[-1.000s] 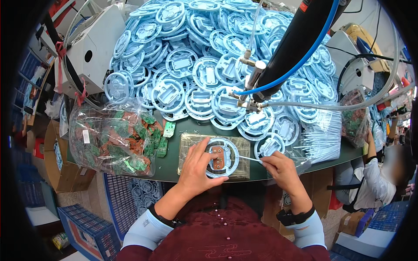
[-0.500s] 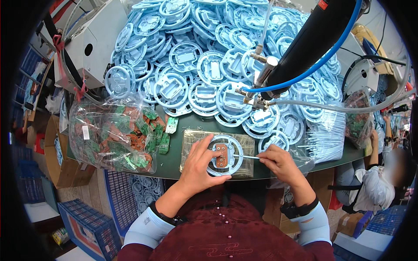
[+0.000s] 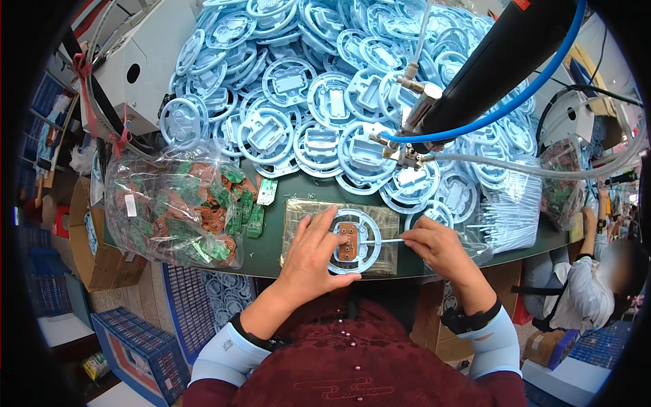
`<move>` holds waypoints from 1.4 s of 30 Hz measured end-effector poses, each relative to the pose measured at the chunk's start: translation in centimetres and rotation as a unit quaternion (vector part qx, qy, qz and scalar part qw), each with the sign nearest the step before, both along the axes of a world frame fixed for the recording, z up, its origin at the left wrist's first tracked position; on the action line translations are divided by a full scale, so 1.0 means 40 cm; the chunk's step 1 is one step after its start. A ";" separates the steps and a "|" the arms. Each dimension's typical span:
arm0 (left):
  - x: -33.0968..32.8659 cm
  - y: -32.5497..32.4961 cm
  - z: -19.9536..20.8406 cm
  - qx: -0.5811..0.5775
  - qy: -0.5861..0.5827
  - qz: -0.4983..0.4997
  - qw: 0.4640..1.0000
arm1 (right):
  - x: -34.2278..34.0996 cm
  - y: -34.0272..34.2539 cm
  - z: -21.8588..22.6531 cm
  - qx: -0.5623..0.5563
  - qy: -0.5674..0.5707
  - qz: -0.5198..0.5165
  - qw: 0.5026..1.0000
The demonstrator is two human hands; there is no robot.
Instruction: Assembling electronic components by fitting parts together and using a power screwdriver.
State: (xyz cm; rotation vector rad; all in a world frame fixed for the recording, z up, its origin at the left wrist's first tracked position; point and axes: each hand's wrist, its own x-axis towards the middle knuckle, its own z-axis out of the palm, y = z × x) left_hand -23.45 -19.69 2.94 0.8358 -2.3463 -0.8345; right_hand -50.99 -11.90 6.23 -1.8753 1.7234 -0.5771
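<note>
My left hand (image 3: 308, 247) is closed round the left side of a light-blue plastic ring-shaped housing (image 3: 376, 237), its thumb along the near rim and a fingertip at the board inside. That small brown circuit board (image 3: 348, 241), dotted with several round contacts, sits in the housing's middle part. My right hand (image 3: 437, 245) pinches the outer end of a thin pale-blue rod (image 3: 389, 241). The rod lies nearly level across the ring's right side, with its inner end near the board. Beneath the housing is a flat block in yellowish clear wrapping (image 3: 302, 216).
Light-blue housings (image 3: 332, 102) are heaped across the back. A clear bag of green and brown circuit boards (image 3: 156, 217) lies left, loose boards (image 3: 255, 221) beside it. Pale rods (image 3: 510, 217) are bundled right. A black tool arm with hoses (image 3: 498, 71) hangs over the heap.
My right hand has moved slightly away from me, and the rod, tilted before, now lies nearly level. My left hand keeps its hold on the housing. The whole view has shifted a little.
</note>
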 end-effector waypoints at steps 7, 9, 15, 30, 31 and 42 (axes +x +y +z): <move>0.002 -0.003 0.007 -0.016 -0.032 -0.012 0.999 | 0.004 0.005 -0.012 0.001 -0.008 0.001 1.000; 0.002 -0.003 0.007 -0.018 -0.032 -0.010 0.999 | 0.006 0.005 -0.013 -0.035 0.021 0.018 0.999; 0.001 -0.003 0.012 -0.021 -0.037 -0.017 0.999 | 0.004 0.008 -0.016 -0.025 0.005 0.037 0.999; -0.003 -0.006 0.023 -0.033 -0.049 -0.016 0.998 | 0.013 -0.003 0.024 -0.123 0.061 0.052 0.989; -0.004 -0.005 0.021 -0.032 -0.051 -0.016 0.998 | 0.010 -0.008 0.048 -0.124 0.061 0.055 0.989; 0.005 0.001 0.020 -0.038 -0.062 -0.017 0.997 | 0.077 -0.324 0.340 -0.362 -0.339 -0.082 0.864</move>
